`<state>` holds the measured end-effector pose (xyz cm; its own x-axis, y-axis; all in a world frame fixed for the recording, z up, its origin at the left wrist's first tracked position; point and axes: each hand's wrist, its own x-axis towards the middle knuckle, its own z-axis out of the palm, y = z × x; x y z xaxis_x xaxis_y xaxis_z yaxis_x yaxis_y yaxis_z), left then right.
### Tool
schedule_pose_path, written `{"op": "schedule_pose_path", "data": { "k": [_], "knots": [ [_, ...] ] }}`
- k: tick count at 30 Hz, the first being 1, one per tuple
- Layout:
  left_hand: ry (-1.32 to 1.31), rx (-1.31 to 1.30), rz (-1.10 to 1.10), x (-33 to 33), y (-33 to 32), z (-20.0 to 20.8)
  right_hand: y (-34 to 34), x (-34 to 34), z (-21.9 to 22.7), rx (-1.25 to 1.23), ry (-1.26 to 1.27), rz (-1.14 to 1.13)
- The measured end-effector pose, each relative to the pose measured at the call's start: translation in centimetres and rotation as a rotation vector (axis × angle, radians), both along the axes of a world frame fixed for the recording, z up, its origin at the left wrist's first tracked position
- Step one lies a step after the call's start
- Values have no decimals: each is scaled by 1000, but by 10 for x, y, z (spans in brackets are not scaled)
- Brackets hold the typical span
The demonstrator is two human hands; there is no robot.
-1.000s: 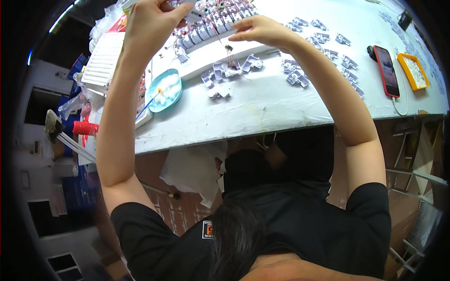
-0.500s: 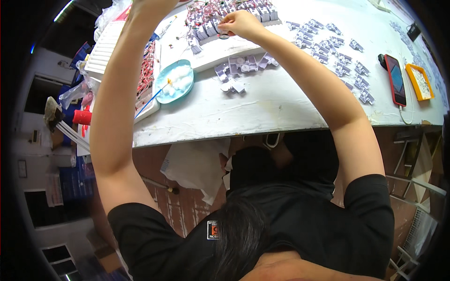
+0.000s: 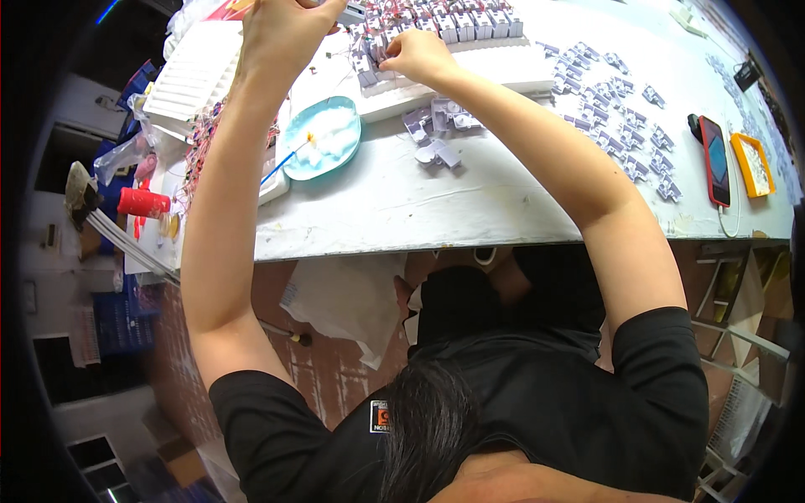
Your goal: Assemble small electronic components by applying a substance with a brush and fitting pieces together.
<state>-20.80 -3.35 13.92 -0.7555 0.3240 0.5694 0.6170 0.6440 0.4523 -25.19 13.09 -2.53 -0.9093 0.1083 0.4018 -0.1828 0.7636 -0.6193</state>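
Note:
My left hand is at the top edge, partly cut off by the frame, with its fingers closed on a grey-white plastic housing. My right hand is pinched at the near left end of rows of small white boxes with red and dark wires on top. Its fingertips are beside the end box; whatever they grip is hidden. The boxes stand on a white foam board. Just below it lie a few pale plastic housings.
On the left, a light-blue dish holds white fluffy material and a blue stick. Bundled red wires lie beside my left forearm. Several plastic parts, a red-edged phone and a yellow tray lie right.
My right hand has moved slightly left and down to the end box, and the dark round thing at its fingertips no longer shows. My left hand has come lower, bringing the housing into view.

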Motion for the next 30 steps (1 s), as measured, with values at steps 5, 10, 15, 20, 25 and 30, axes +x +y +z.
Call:
{"op": "schedule_pose_path", "data": {
  "k": [5,10,15,20,25,30],
  "knots": [
    [12,-5,-6,-5,-2,-7,-1,-3,-1,25,-10,3],
    [-4,-20,11,-3,-6,-10,-5,0,5,99,-31,5],
    [-30,-1,23,1,-9,-12,-8,-3,5,120,-48,-21],
    [-6,-5,46,-1,-15,-15,-1,-6,3,126,7,-31],
    [-1,-6,46,-4,-20,-19,0,-5,5,65,-19,-51],
    [-14,25,30,2,-19,-22,-12,-1,9,178,100,-130]
  ]
}}
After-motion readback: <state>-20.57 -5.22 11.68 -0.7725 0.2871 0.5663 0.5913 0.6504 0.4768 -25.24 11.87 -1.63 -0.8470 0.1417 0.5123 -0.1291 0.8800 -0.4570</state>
